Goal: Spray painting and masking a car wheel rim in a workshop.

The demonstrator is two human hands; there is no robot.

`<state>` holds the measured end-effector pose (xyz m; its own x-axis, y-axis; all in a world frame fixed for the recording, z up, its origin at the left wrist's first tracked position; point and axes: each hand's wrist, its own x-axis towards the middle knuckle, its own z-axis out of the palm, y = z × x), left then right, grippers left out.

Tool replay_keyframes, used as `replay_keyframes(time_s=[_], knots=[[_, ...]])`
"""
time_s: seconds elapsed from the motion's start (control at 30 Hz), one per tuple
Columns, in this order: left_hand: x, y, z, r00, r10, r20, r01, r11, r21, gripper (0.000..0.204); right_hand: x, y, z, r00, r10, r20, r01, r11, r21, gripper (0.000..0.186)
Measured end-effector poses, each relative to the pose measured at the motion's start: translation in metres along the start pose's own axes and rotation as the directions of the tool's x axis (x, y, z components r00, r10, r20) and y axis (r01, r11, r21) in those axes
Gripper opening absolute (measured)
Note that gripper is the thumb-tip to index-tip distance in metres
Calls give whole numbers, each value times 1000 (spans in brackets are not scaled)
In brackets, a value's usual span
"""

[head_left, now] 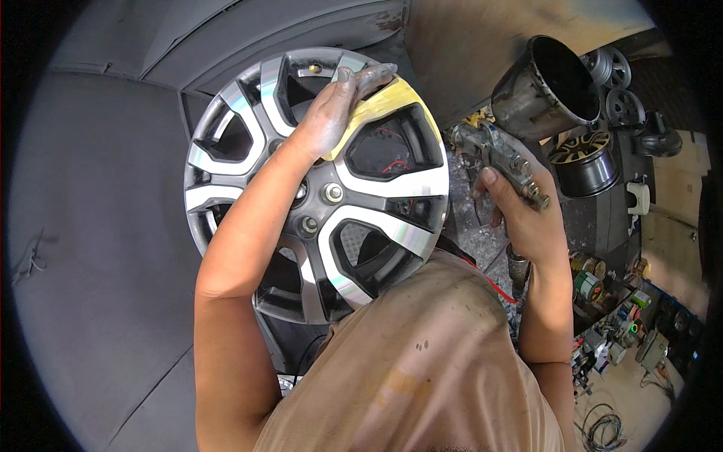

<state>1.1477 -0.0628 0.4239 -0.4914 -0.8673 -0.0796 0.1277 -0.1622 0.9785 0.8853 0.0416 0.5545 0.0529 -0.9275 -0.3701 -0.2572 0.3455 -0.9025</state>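
Note:
A car's alloy wheel [392, 230] with bright silver and dark grey spokes is in front of me. One spoke at its upper right has a yellow coating [369, 113]. My left hand [335, 105], dusty grey on the fingers, lies along this yellow spoke with its fingers stretched out and holds nothing that I can see. To the right of the wheel, my right hand [531, 207] grips a metal spray gun [493, 154]. Its front end, smeared with yellow, is close to the wheel's edge. A hose fitting [518, 267] hangs below that hand.
Beyond the spray gun stands a dark, stained drum [520, 98]. Farther right are another wheel [587, 166] and smaller wheels [621, 105]. Cans [587, 286], tools and coiled cable [600, 429] crowd the lower right. A grey wall panel [98, 226] fills the left.

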Motion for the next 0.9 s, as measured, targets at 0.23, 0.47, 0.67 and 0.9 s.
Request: replay_keyframes(time_s=[0.23,0.47,0.67,0.9], knots=[[3,-4,-1,998,64,25,-64,998,-5,85,1,-4,2,1000,-14,4,15,998,-57,40],[5,-5,-2,998,49,26,-49,999,-19,86,-5,-9,7,998,18,56,-21,998,53,41],[3,0,-2,1000,20,9,-21,999,33,88,-4,-7,9,996,23,85,-26,999,44,40],[3,0,-1,1000,21,4,-21,999,27,90,-1,-6,3,999,4,38,-4,1000,-15,39]])
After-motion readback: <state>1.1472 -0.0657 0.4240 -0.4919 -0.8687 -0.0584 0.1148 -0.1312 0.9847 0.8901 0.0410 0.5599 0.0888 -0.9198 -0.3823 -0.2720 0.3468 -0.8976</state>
